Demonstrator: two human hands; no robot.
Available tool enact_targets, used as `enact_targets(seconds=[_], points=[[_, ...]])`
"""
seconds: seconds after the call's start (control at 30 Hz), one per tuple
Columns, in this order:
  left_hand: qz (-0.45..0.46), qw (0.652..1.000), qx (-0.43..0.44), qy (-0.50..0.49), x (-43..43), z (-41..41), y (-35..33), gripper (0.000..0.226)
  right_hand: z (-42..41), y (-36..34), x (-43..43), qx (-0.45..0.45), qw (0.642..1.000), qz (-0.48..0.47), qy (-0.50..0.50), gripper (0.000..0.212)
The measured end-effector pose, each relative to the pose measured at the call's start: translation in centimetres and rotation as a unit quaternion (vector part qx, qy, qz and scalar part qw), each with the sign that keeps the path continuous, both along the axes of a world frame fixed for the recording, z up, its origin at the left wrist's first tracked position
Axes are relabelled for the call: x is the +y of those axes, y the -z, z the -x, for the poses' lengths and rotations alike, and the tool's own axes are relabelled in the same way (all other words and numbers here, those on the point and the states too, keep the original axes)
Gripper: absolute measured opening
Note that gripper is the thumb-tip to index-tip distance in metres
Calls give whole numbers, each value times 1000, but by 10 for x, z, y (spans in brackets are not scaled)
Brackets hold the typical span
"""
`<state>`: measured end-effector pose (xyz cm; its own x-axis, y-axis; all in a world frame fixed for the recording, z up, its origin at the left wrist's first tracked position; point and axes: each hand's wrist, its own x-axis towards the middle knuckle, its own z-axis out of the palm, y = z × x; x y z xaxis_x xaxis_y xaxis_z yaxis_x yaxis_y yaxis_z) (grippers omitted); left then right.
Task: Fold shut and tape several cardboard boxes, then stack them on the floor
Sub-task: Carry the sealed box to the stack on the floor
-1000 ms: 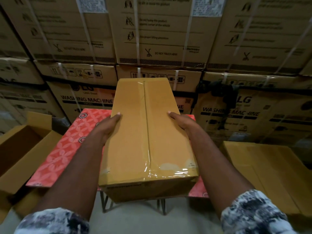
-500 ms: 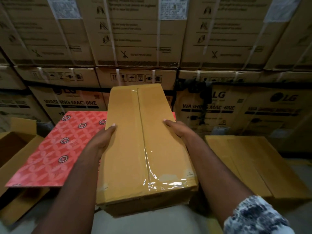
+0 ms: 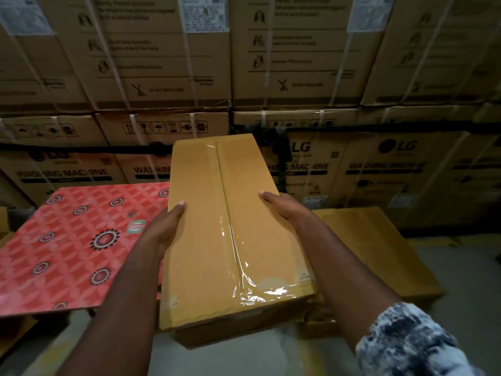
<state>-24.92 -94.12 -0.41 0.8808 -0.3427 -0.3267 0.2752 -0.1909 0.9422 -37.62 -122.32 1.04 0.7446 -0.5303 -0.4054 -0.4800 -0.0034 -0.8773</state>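
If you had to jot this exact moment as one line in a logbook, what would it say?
stage: carrying | left hand: side grip on taped box | right hand: opposite side | beside: red patterned table | right: closed box

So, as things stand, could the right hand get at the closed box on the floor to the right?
Probably not yet: the right hand is clamped on the taped box, which both hands carry and which overlaps the floor box.

stacked cartons (image 3: 162, 63) wall ahead, bare floor (image 3: 461, 267) open right
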Motion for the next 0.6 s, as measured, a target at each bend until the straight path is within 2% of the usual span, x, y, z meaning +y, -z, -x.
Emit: enact_targets(seconds=[0.1,0.27,0.47,0.53,0.6], points=[[7,1000,15,9,-42,15,25,82,33,4,-49,-6,1000,-5,-3,56],[-4,1000,21,-5,-132,93,12,46,93,12,-128,-19,1000,-1,3,66],[-14,1000,23,11,-209,146,39,69,163,43,-209,-14,1000,-13,10,60],[-12,1000,16,9,-233,167,42,63,181,52,-229,-11,1000,-16,19,55],[-12,1000,-1,5,-251,183,46,50,194,58,-243,-13,999,-23,20,38]])
